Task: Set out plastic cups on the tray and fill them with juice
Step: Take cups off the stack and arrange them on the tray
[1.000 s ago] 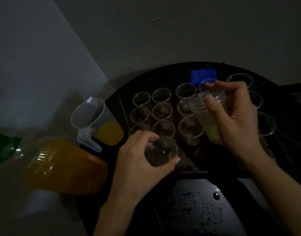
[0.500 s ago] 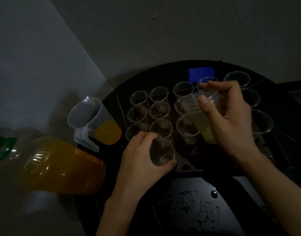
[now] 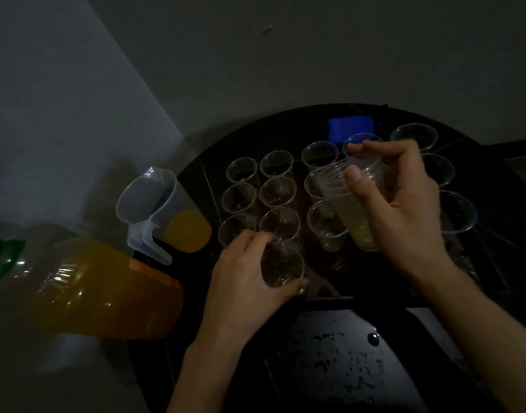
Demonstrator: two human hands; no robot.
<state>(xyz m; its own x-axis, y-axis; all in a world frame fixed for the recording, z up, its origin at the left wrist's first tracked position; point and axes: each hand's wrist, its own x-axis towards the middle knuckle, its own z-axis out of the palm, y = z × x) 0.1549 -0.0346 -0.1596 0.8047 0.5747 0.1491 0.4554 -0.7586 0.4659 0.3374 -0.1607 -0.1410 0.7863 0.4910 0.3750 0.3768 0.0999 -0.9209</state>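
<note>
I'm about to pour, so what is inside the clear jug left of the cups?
The clear jug holds orange juice in its bottom part only; above that it looks empty. Its handle covers part of the near wall.

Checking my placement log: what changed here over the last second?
The left hand seems to have lowered its single cup slightly, in front of the rows, and grips it as before. The right hand drifted a little left with the cup stack. The standing cups, jug and bottle stayed put.
</note>
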